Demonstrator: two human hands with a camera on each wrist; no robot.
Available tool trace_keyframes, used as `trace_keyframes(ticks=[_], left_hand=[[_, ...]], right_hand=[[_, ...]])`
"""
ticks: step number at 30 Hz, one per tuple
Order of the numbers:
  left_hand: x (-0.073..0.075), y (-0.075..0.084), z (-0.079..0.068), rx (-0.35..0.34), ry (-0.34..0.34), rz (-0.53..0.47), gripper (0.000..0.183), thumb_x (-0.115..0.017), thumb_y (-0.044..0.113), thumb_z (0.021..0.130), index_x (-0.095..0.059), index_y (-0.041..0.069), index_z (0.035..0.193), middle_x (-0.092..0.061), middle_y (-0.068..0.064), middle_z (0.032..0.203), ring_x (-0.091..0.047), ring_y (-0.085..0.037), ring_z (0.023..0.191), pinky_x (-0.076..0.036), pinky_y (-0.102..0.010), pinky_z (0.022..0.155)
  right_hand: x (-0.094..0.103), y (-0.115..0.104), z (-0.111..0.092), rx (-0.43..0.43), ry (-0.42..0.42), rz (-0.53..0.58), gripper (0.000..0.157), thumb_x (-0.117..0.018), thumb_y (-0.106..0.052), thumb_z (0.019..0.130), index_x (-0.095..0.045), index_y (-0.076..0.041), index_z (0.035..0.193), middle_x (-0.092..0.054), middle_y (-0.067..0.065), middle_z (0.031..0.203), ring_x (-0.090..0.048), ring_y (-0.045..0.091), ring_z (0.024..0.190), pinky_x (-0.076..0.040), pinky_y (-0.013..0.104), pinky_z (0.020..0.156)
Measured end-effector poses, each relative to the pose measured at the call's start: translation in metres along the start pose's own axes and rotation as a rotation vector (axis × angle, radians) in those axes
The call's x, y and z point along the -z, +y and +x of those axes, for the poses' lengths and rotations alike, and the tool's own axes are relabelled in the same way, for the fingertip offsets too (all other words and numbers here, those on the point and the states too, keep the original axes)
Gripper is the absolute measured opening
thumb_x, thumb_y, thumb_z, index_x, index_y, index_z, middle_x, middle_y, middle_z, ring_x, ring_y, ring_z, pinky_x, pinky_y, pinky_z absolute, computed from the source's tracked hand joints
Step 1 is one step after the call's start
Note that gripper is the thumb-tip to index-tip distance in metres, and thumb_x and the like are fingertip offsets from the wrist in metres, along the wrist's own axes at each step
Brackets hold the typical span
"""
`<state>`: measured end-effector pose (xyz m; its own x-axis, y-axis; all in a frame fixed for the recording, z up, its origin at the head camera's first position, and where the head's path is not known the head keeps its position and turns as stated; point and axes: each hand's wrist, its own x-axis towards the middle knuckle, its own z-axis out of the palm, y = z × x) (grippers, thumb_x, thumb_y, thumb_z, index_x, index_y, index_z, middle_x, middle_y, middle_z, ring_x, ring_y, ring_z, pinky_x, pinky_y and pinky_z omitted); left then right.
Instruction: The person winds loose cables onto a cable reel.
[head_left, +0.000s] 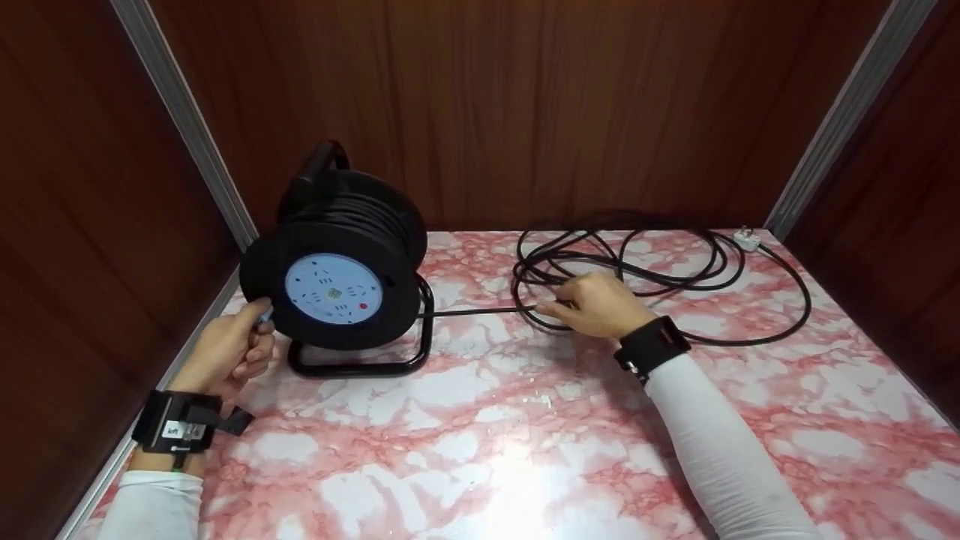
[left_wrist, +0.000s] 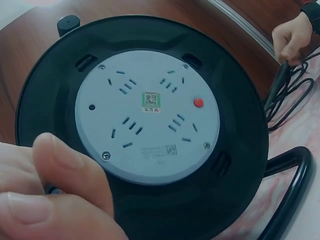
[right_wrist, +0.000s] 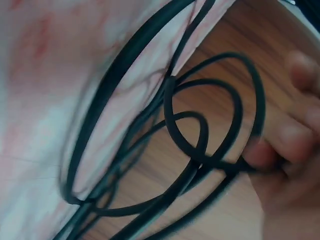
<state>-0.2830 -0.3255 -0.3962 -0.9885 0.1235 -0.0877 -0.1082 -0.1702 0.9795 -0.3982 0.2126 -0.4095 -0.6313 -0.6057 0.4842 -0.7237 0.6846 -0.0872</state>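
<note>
A black cable reel (head_left: 401,300) stands upright at the left, its round pale-blue socket panel (head_left: 334,289) facing me. My left hand (head_left: 229,349) pinches a small light-blue crank knob (head_left: 265,316) at the reel's lower left edge. In the left wrist view the thumb and a finger largely hide that knob. To the right of the reel, my right hand (head_left: 600,304) pinches the black cable (head_left: 480,311), which runs straight from the reel's lower side to those fingers. The right wrist view shows the cable passing between thumb and fingers, with loops around it.
Loose cable loops (head_left: 667,289) lie on the marbled red-and-white table (head_left: 465,427) at the back right. A white plug (head_left: 746,239) sits at the cable's end. The reel rests on a black tubular frame (head_left: 360,370). Wood-grain walls (head_left: 480,112) enclose the table's back and sides.
</note>
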Motion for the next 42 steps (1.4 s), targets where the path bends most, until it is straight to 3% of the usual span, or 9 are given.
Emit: trace_keyframes(ticks=[3, 7, 13, 17, 20, 29, 35, 38, 42], left_hand=[[-0.003, 0.001, -0.001, -0.045, 0.024, -0.029, 0.044, -0.05, 0.039, 0.112, -0.043, 0.011, 0.079, -0.04, 0.006, 0.05, -0.032, -0.004, 0.035, -0.021, -0.022, 0.039], [-0.008, 0.004, -0.001, -0.097, 0.091, -0.039, 0.044, -0.052, 0.038, 0.112, -0.044, 0.01, 0.079, -0.043, 0.004, 0.051, -0.033, -0.004, 0.035, -0.023, -0.021, 0.037], [-0.022, 0.013, 0.0, -0.186, 0.269, -0.02, 0.046, -0.056, 0.04, 0.109, -0.048, 0.007, 0.078, -0.047, -0.001, 0.05, -0.038, -0.007, 0.035, -0.026, -0.021, 0.033], [-0.037, 0.021, 0.001, -0.243, 0.414, 0.071, 0.049, -0.055, 0.042, 0.109, -0.05, 0.002, 0.08, -0.052, -0.005, 0.049, -0.042, -0.011, 0.035, -0.029, -0.024, 0.032], [-0.048, 0.029, 0.001, -0.291, 0.479, 0.128, 0.05, -0.056, 0.04, 0.109, -0.051, -0.002, 0.083, -0.054, -0.007, 0.048, -0.041, -0.011, 0.033, -0.031, -0.024, 0.032], [-0.079, 0.055, 0.009, -0.358, 0.515, 0.14, 0.046, -0.056, 0.033, 0.109, -0.05, -0.003, 0.082, -0.055, -0.008, 0.048, -0.043, -0.012, 0.031, -0.034, -0.025, 0.03], [-0.092, 0.063, 0.012, -0.356, 0.52, 0.243, 0.05, -0.052, 0.039, 0.109, -0.051, -0.002, 0.081, -0.058, -0.007, 0.049, -0.043, -0.012, 0.031, -0.034, -0.025, 0.032], [-0.092, 0.063, 0.011, -0.355, 0.527, 0.26, 0.05, -0.051, 0.039, 0.109, -0.051, -0.003, 0.081, -0.058, -0.006, 0.049, -0.042, -0.012, 0.031, -0.034, -0.025, 0.032], [-0.088, 0.061, 0.011, -0.343, 0.529, 0.24, 0.049, -0.05, 0.036, 0.11, -0.051, -0.002, 0.08, -0.058, -0.006, 0.049, -0.043, -0.012, 0.031, -0.034, -0.025, 0.032]], right_hand=[[0.002, 0.0, -0.001, -0.054, -0.077, 0.059, 0.049, -0.06, -0.06, 0.103, -0.052, -0.025, 0.069, -0.048, -0.011, 0.063, -0.05, 0.011, 0.059, -0.044, 0.035, 0.059], [0.003, -0.007, 0.001, -0.056, -0.071, 0.095, 0.04, -0.063, -0.052, 0.104, -0.055, -0.024, 0.077, -0.049, -0.009, 0.066, -0.05, 0.011, 0.061, -0.043, 0.035, 0.06], [-0.003, -0.016, 0.005, 0.019, -0.072, 0.079, 0.032, -0.067, -0.041, 0.105, -0.057, -0.022, 0.08, -0.05, -0.008, 0.068, -0.05, 0.013, 0.062, -0.044, 0.035, 0.06], [-0.008, -0.02, 0.008, 0.061, -0.093, 0.097, 0.027, -0.067, -0.035, 0.106, -0.06, -0.023, 0.083, -0.054, -0.01, 0.073, -0.053, 0.011, 0.063, -0.046, 0.034, 0.061], [-0.01, -0.023, 0.008, 0.069, -0.126, 0.121, 0.023, -0.067, -0.033, 0.106, -0.063, -0.023, 0.085, -0.057, -0.011, 0.077, -0.055, 0.01, 0.066, -0.047, 0.034, 0.064], [-0.022, -0.03, 0.009, 0.07, -0.183, 0.07, 0.013, -0.069, -0.021, 0.104, -0.065, -0.016, 0.093, -0.061, -0.004, 0.087, -0.061, 0.016, 0.075, -0.052, 0.04, 0.071], [-0.03, -0.031, 0.009, 0.06, -0.184, 0.004, 0.016, -0.07, -0.022, 0.103, -0.062, -0.015, 0.091, -0.062, -0.002, 0.087, -0.064, 0.02, 0.077, -0.054, 0.045, 0.072], [-0.033, -0.026, 0.01, 0.087, -0.124, -0.01, 0.013, -0.072, -0.019, 0.102, -0.063, -0.014, 0.093, -0.063, -0.001, 0.088, -0.066, 0.022, 0.078, -0.055, 0.045, 0.071], [-0.029, -0.019, 0.013, 0.208, 0.125, -0.098, 0.009, -0.073, -0.016, 0.101, -0.067, -0.01, 0.1, -0.065, 0.003, 0.091, -0.067, 0.028, 0.08, -0.056, 0.047, 0.072]])
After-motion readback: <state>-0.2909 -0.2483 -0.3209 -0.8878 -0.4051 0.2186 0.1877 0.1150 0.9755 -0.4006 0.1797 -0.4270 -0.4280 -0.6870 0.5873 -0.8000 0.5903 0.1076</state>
